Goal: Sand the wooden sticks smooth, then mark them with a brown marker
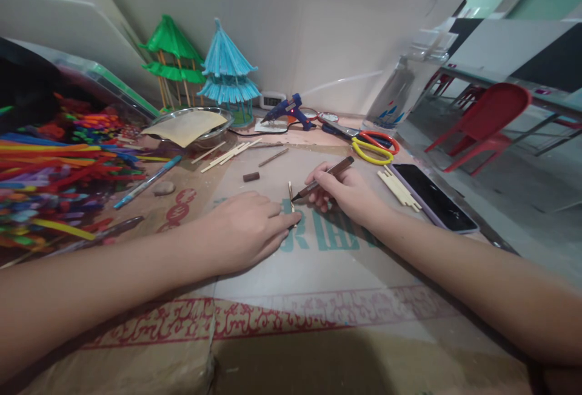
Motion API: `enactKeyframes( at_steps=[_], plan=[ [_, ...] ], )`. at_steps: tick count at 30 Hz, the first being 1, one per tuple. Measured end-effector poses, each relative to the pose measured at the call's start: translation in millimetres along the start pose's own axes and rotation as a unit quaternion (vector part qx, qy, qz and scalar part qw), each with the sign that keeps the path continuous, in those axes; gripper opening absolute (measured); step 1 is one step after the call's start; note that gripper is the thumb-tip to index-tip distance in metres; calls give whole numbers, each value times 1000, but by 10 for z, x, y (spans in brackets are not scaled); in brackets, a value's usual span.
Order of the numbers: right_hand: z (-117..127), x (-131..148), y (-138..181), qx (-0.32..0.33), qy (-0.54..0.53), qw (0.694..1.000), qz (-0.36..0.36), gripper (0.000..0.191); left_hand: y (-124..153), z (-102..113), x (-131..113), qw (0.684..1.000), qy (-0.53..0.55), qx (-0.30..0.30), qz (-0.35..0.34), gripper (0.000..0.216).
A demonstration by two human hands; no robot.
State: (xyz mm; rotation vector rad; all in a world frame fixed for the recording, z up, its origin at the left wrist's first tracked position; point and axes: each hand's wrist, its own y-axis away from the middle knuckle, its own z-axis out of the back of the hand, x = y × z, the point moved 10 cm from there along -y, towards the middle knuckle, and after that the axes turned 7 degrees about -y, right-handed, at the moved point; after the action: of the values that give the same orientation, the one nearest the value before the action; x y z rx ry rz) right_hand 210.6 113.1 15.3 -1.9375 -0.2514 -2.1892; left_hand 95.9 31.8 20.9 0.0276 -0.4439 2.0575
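My right hand [339, 189] is closed around a brown marker [325, 178], its tip against a thin wooden stick [291, 193]. The stick lies on the white sheet [273, 273] and is partly brown. From the left, my left hand [250, 228] rests low over the sheet, its index fingertip pressing the stick's near end down. Beyond it lies the marker's brown cap [251, 176]. Two brown sticks [273, 157] and several pale sticks [231, 155] are farther back. More pale sticks [399, 189] lie beside my right forearm.
Colourful pipe cleaners [54, 182] pile up at left, near a blue pen [148, 181]. Behind stand a green model tower [175, 58], a blue one [230, 70], a glue gun [288, 110] and a plastic bottle [400, 91]. Scissors [375, 146] and a phone [434, 198] lie right.
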Motion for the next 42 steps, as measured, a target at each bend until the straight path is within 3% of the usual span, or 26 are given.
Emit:
enactKeyframes(
  at_steps=[31,42],
  plan=[
    [24,-20,10,-13,-15,1000,-9,16,-3,-25,2,1000,7,13,-1,33],
    [-14,-3,8,8,4,1000,0,19,-2,-34,5,1000,4,13,0,34]
  ],
)
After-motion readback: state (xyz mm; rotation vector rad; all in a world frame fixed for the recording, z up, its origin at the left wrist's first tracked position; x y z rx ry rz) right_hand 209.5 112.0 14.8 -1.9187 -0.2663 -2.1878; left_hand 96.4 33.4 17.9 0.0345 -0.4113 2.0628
